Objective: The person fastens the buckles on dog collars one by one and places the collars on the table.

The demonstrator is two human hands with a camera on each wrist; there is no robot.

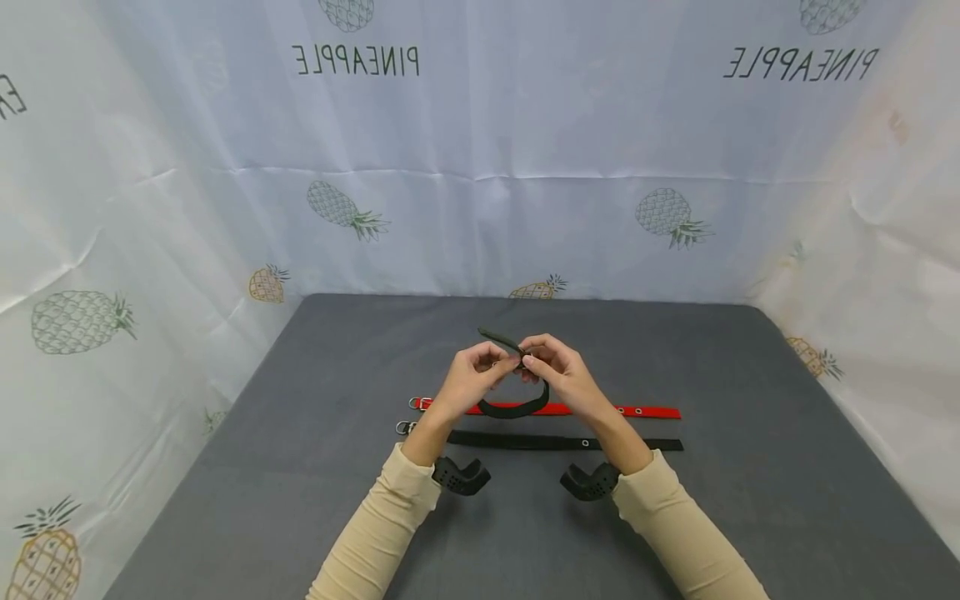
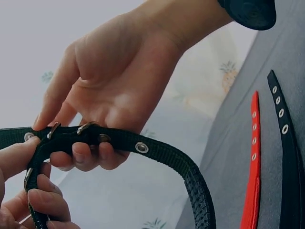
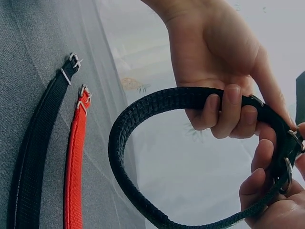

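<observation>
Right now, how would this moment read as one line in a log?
left hand: holds dark collar at buckle | right hand: holds same collar, looped | red collar, black collar: flat on grey table

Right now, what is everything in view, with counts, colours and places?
Dark woven collar with metal buckle: one, dark green-black, looped, held above the mat by both hands.
Red flat collar with eyelets: one, red, lying straight on the mat.
Black flat collar with eyelets: one, black, lying straight just nearer than the red one.
Grey mat: one, grey, covering the table.
Pineapple-print sheet: white, hung behind and at both sides.
Left hand: grips the collar near the buckle.
Right hand: grips the looped strap.
</observation>
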